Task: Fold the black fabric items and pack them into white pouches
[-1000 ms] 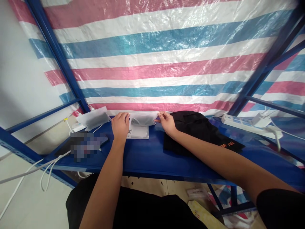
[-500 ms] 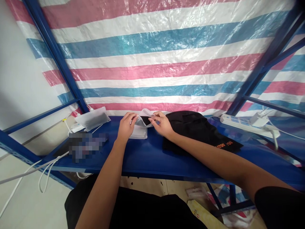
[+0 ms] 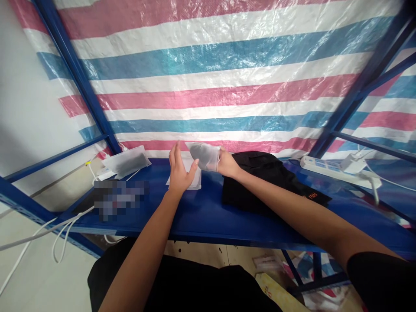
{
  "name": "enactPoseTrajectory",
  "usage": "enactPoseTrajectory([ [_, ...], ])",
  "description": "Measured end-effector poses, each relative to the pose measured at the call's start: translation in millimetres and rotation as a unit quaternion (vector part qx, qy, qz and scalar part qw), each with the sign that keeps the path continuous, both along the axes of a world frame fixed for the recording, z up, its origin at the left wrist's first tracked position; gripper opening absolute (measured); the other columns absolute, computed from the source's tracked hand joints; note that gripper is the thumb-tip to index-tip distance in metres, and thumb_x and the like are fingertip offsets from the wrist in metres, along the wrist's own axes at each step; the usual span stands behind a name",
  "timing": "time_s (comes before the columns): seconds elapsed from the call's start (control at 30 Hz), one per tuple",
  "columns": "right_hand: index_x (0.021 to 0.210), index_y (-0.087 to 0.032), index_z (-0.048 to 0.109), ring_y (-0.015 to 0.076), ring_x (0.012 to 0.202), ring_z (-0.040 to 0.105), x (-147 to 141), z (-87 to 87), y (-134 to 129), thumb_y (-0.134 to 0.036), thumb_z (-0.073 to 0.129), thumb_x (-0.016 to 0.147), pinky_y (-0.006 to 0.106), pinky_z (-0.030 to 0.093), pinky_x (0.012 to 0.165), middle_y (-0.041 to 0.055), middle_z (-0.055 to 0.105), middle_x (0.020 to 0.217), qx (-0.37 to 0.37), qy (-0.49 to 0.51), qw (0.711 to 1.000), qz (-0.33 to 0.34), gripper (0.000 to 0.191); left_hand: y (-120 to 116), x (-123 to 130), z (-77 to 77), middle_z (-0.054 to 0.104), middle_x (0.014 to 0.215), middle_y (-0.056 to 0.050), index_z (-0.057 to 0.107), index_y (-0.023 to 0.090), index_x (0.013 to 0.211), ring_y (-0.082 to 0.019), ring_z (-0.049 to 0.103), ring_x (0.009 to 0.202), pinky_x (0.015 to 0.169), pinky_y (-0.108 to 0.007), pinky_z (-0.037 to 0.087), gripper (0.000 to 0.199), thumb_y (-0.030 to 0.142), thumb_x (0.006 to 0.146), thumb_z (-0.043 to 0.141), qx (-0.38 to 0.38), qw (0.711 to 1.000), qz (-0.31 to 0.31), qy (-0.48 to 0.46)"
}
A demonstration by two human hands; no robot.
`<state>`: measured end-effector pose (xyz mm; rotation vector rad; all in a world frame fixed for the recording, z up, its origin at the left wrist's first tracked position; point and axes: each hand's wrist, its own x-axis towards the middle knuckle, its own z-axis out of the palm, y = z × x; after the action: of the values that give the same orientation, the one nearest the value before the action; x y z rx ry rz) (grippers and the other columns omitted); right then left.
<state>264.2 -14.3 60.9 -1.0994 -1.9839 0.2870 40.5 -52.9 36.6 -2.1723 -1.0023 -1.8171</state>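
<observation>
My right hand (image 3: 228,162) grips the right end of a frosted plastic bag (image 3: 204,156), which is raised and tilted above the shelf. Something dark shows through the bag's film; its kind cannot be made out. My left hand (image 3: 181,170) is open at the bag's left, fingers upright and thumb apart. Behind and below it, a stack of flat frosted bags (image 3: 195,185) lies on the blue shelf (image 3: 198,216), partly covered by the hand. Just right of my right hand lies a folded black cloth (image 3: 256,169) with orange lettering, partly under my forearm.
At the left stand another frosted bag (image 3: 128,162) and a blurred-out dark item (image 3: 118,199), with white cables (image 3: 66,229) hanging over the edge. A white power strip (image 3: 338,171) lies at the right. Striped plastic sheeting (image 3: 208,82) hangs behind, between blue posts (image 3: 81,82).
My left hand has let go of the bag's edge and spread its fingers. The bag, its mouth held apart by both hands before, is now turned sideways in my right hand.
</observation>
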Motion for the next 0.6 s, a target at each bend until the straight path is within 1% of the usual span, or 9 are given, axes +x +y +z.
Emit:
enactPoseTrajectory([
  [0.03, 0.104, -0.020, 0.081, 0.0346, 0.110, 0.074, 0, 1.6, 1, -0.031, 0.093, 0.074, 0.047, 0.063, 0.099, 0.0112, 0.075, 0.117, -0.036, 0.062, 0.997, 0.037, 0.034, 3, -3, -1.7, 0.040, 0.172, -0.022, 0.039, 0.020, 0.168, -0.035, 0.044, 0.159, 0.127, -0.052, 0.044, 0.074, 0.053, 0.108, 0.064, -0.028, 0.999, 0.005, -0.031],
  [0.1, 0.115, -0.023, 0.081, 0.0351, 0.114, 0.074, -2, 3.3, 0, -0.034, 0.095, 0.072, 0.049, 0.063, 0.101, 0.0081, 0.079, 0.117, -0.122, 0.168, 0.971, 0.115, 0.046, 10, -9, -5.4, 0.053, 0.164, -0.020, 0.051, 0.020, 0.160, -0.032, 0.058, 0.145, 0.115, -0.045, 0.053, 0.063, 0.059, 0.110, 0.056, -0.114, 0.991, -0.025, -0.066],
  [0.17, 0.125, -0.024, 0.080, 0.0353, 0.116, 0.075, -6, 2.7, -3, -0.040, 0.096, 0.074, 0.052, 0.063, 0.104, 0.0078, 0.081, 0.121, -0.190, 0.224, 0.942, 0.162, 0.056, 13, -12, -8.0, 0.075, 0.128, -0.014, 0.072, 0.019, 0.128, -0.027, 0.073, 0.113, 0.094, -0.036, 0.058, 0.055, 0.063, 0.113, 0.044, -0.201, 0.976, -0.060, -0.063],
  [0.2, 0.128, -0.023, 0.080, 0.0357, 0.118, 0.075, -9, 1.9, -6, -0.041, 0.097, 0.073, 0.053, 0.063, 0.106, 0.0084, 0.081, 0.124, -0.210, 0.234, 0.934, 0.171, 0.061, 13, -13, -8.6, 0.077, 0.104, -0.010, 0.076, 0.018, 0.107, -0.025, 0.073, 0.095, 0.083, -0.033, 0.056, 0.058, 0.064, 0.114, 0.040, -0.229, 0.970, -0.064, -0.051],
  [0.23, 0.131, -0.023, 0.080, 0.0358, 0.119, 0.075, -11, 1.1, -8, -0.041, 0.099, 0.072, 0.054, 0.062, 0.108, 0.0088, 0.081, 0.126, -0.219, 0.238, 0.930, 0.173, 0.064, 13, -13, -8.5, 0.072, 0.083, -0.006, 0.073, 0.019, 0.088, -0.023, 0.068, 0.081, 0.074, -0.032, 0.052, 0.062, 0.065, 0.114, 0.039, -0.242, 0.967, -0.060, -0.040],
  [0.3, 0.133, -0.023, 0.079, 0.0354, 0.122, 0.074, -15, 0.6, -13, -0.038, 0.101, 0.069, 0.054, 0.060, 0.113, 0.0092, 0.081, 0.129, -0.234, 0.251, 0.922, 0.179, 0.069, 10, -13, -6.7, 0.055, 0.063, -0.001, 0.061, 0.020, 0.069, -0.018, 0.056, 0.065, 0.065, -0.030, 0.042, 0.065, 0.064, 0.113, 0.043, -0.237, 0.970, -0.045, -0.034],
  [0.37, 0.132, -0.023, 0.080, 0.0343, 0.122, 0.075, -19, 1.8, -18, -0.036, 0.103, 0.067, 0.054, 0.060, 0.113, 0.0091, 0.081, 0.130, -0.253, 0.278, 0.905, 0.199, 0.069, 8, -12, -4.1, 0.051, 0.063, 0.001, 0.060, 0.020, 0.069, -0.016, 0.051, 0.064, 0.063, -0.029, 0.037, 0.060, 0.060, 0.112, 0.047, -0.219, 0.974, -0.036, -0.045],
  [0.5, 0.130, -0.026, 0.081, 0.0311, 0.116, 0.077, -24, 6.2, -23, -0.033, 0.104, 0.066, 0.048, 0.064, 0.107, 0.0078, 0.082, 0.129, -0.283, 0.324, 0.874, 0.226, 0.068, 9, -10, -2.5, 0.062, 0.074, 0.000, 0.069, 0.019, 0.086, -0.017, 0.057, 0.073, 0.070, -0.028, 0.041, 0.048, 0.051, 0.113, 0.046, -0.207, 0.975, -0.024, -0.071],
  [0.6, 0.128, -0.026, 0.082, 0.0296, 0.114, 0.078, -27, 7.3, -25, -0.032, 0.103, 0.069, 0.045, 0.065, 0.103, 0.0074, 0.083, 0.126, -0.282, 0.350, 0.864, 0.228, 0.063, 11, -10, -5.2, 0.067, 0.076, -0.002, 0.069, 0.019, 0.085, -0.018, 0.061, 0.075, 0.070, -0.028, 0.043, 0.053, 0.055, 0.114, 0.043, -0.230, 0.968, -0.034, -0.093],
])
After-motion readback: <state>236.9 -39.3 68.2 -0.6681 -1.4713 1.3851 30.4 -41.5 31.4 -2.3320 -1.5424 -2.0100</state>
